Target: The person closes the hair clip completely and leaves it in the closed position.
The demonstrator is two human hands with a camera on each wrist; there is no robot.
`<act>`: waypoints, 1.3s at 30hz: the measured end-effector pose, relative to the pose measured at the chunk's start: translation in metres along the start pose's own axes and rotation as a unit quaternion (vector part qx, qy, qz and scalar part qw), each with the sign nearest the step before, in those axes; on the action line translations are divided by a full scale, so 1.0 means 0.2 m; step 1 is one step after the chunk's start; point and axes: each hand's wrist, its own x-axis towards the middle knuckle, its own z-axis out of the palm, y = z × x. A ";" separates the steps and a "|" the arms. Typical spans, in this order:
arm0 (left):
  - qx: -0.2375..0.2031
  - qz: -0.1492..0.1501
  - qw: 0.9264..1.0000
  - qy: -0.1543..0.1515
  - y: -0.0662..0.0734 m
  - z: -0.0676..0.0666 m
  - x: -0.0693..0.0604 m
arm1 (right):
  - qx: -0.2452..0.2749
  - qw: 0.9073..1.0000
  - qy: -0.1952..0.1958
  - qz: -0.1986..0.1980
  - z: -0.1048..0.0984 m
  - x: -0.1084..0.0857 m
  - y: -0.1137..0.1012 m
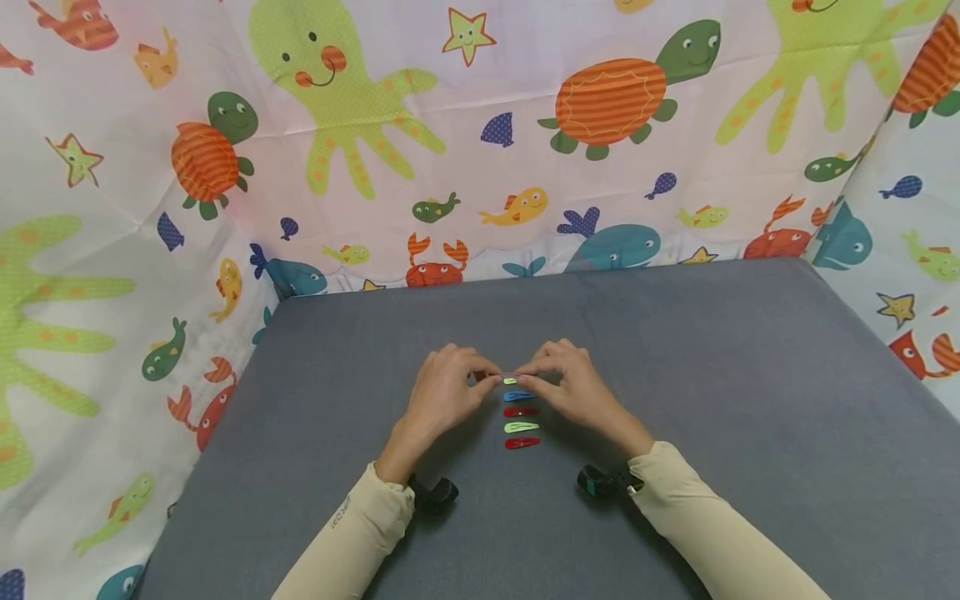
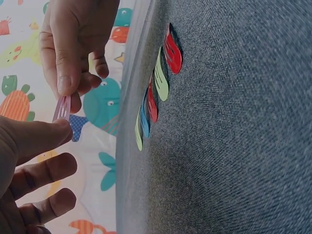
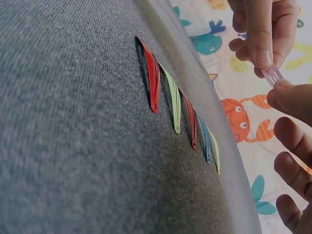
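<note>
A pink snap hair clip [image 2: 62, 108] is pinched at both ends, above the table. My left hand [image 1: 448, 387] grips one end between thumb and forefinger, and my right hand [image 1: 573, 383] pinches the other. Below lies a column of hair clips: a red one [image 1: 522, 443] nearest me, then a light green one [image 1: 521, 427], another red one [image 1: 521, 412], a blue one [image 1: 517, 397], and a far light green one [image 1: 511, 381] partly hidden by fingers. In the right wrist view, the pink clip [image 3: 272, 74] shows between both hands' fingertips.
A grey cloth [image 1: 720, 400] covers the table. Curtains [image 1: 465, 108] printed with sea animals hang behind it and at both sides. Black wrist devices [image 1: 435, 496] sit under both forearms, close above the cloth.
</note>
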 end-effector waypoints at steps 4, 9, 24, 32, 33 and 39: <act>-0.003 0.003 1.000 0.001 0.01 0.00 0.00 | 0.004 1.000 0.000 0.003 -0.01 0.00 0.00; -0.018 0.006 1.000 -0.003 0.01 0.01 0.00 | 0.011 1.000 -0.001 0.001 -0.02 -0.01 0.00; -0.090 0.039 0.994 -0.042 -0.02 -0.02 -0.01 | 0.031 0.999 -0.021 -0.023 -0.03 -0.01 -0.02; -0.103 0.068 0.991 -0.046 -0.04 -0.02 -0.01 | 0.048 0.998 -0.029 -0.032 -0.04 -0.01 -0.02; -0.105 0.072 0.991 -0.046 -0.04 -0.03 -0.01 | 0.052 0.998 -0.030 -0.033 -0.05 -0.01 -0.02; -0.123 0.076 0.988 -0.052 -0.04 -0.04 -0.01 | 0.070 0.996 -0.038 -0.039 -0.05 -0.01 -0.02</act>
